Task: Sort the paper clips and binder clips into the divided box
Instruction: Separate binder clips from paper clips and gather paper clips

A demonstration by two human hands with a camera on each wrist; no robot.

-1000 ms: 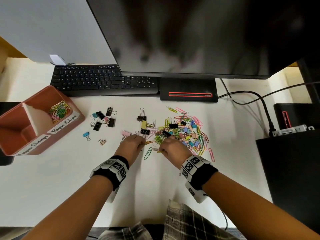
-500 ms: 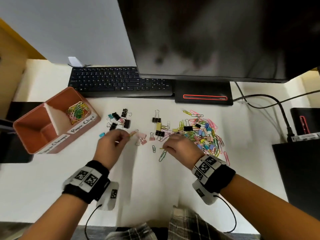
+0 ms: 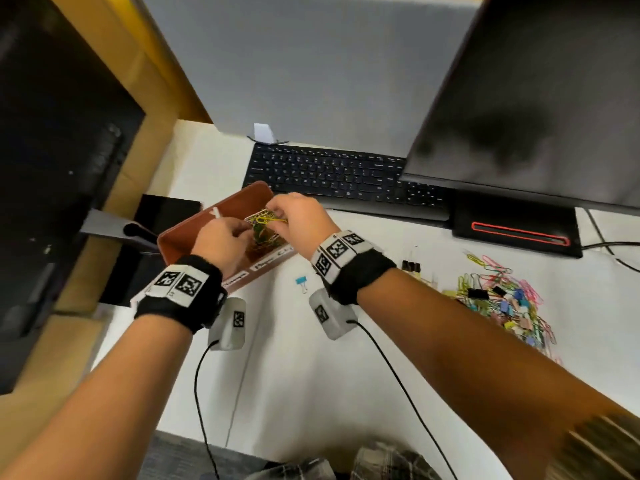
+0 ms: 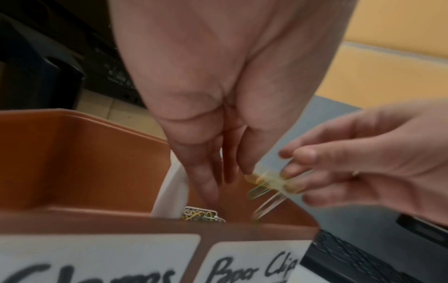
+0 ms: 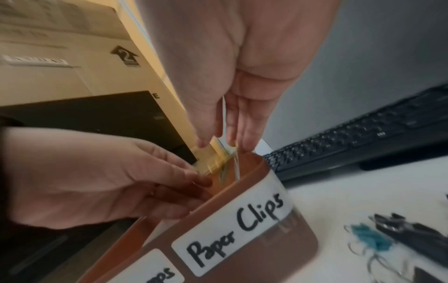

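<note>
The brown divided box stands at the desk's left, in front of the keyboard. Both my hands hover over its compartment labelled "Paper Clips". My right hand pinches a few paper clips, yellow, green and white, above the loose paper clips lying inside. My left hand points its fairly straight fingers down into the same compartment, one fingertip touching the held clips. The compartment labelled for clamps looks bare where it shows. The mixed pile of clips lies on the desk to the right.
A blue binder clip and black binder clips lie between box and pile. A black keyboard and a monitor stand behind. A dark case and a cardboard box border the left.
Both hands have left the pile and moved left, to above the box's paper-clip compartment, the right one carrying clips. The head view has swung left with them.
</note>
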